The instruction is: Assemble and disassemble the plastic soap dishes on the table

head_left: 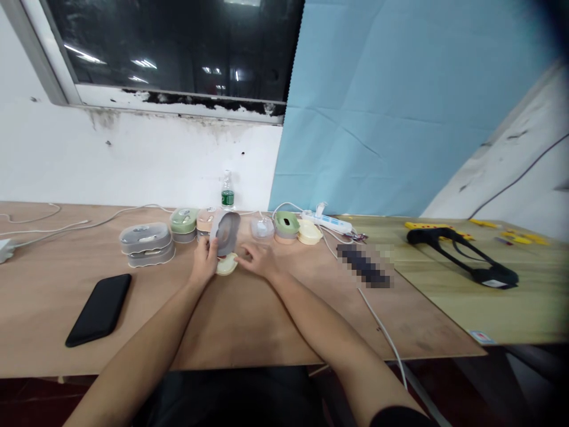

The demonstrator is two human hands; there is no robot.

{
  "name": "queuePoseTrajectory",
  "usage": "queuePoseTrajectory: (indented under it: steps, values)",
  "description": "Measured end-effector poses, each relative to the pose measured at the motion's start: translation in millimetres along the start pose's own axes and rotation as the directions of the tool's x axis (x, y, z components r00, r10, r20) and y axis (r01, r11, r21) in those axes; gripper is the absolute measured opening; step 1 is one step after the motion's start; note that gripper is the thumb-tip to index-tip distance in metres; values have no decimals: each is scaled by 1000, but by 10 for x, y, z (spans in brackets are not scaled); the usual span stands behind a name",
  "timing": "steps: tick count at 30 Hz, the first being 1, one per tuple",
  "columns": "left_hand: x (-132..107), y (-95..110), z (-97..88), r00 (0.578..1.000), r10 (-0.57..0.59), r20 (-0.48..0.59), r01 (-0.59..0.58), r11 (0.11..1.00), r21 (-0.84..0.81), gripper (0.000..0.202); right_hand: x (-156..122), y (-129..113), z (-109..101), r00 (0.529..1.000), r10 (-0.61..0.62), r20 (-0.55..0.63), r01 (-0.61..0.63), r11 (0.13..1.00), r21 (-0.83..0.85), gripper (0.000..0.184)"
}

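My left hand (204, 258) is closed on a grey oval plastic box part (228, 233), which is tipped up on its side with its hollow face turned right. Just below it, a small pale yellow scalloped piece (226, 265) rests at the table. My right hand (258, 259) is beside this piece, thumb at its right edge, fingers bent and apart. Behind the grey part stand a peach box (206, 219) and a green box (184, 220) with clear lids. To the right are a clear tub (262, 228), a green-topped box (287, 223) and a pale yellow box (310, 232).
Two stacked grey boxes (147, 242) and a black phone (98, 309) lie left. A water bottle (227, 191) stands by the wall. A power strip (329, 222), white cable (384, 332), blurred dark object (363, 265) and black strap-like frame (464, 261) are on the right.
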State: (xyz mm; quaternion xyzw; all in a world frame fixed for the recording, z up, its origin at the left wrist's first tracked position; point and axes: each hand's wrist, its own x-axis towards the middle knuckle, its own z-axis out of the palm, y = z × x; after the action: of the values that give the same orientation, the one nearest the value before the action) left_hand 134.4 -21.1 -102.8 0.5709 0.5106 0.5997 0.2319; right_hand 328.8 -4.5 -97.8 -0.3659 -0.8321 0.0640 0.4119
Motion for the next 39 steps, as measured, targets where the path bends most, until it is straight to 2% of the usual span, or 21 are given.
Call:
queuePoseTrajectory:
  steps: [2, 4, 9, 12, 14, 16, 18, 20, 25, 28, 34, 39]
  values:
    - [-16, 22, 16, 999, -49, -4, 48, 994, -94, 36, -11, -86, 44, 996, -57, 64, 53, 997, 62, 33]
    - [-41, 64, 41, 997, -75, 7, 75, 986, -150, 37, -16, -124, 94, 995, -64, 80, 58, 995, 79, 29]
    - [-78, 144, 95, 994, -78, 73, 88, 984, -157, 38, -22, -19, 134, 982, -158, 101, 175, 965, -196, 25]
    - [-65, 139, 76, 992, -62, 112, 72, 993, -90, 41, -21, 67, 92, 984, -176, 1, 171, 955, -241, 24]
    - [-60, 133, 40, 986, -13, 164, 9, 1000, 25, 40, -14, 123, 59, 987, -120, -109, 97, 977, -190, 21]
    - [-65, 137, 5, 969, 62, 239, -105, 979, 174, 37, -6, 201, 24, 977, -28, -212, -1, 991, -135, 21]
    - [-77, 153, -17, 943, 123, 310, -218, 931, 294, 35, 0, 317, -23, 949, 67, -308, -102, 990, -100, 29]
    - [-87, 170, -22, 920, 152, 361, -285, 892, 350, 34, 2, 465, -92, 902, 154, -404, -201, 977, -76, 38]
    - [-84, 172, -18, 898, 132, 421, -303, 877, 372, 34, -32, 826, -345, 716, 306, -628, -433, 900, -55, 50]
    - [-76, 162, -20, 896, 120, 428, -297, 878, 376, 34, -66, 953, -478, 643, 347, -683, -500, 866, -31, 53]
    - [-82, 167, -17, 886, 104, 452, -299, 873, 386, 35, -86, 1022, -562, 602, 378, -703, -552, 834, -24, 55]
    - [-84, 137, -7, 884, 108, 456, -311, 863, 398, 35, -81, 1047, -549, 607, 390, -692, -566, 824, -32, 54]
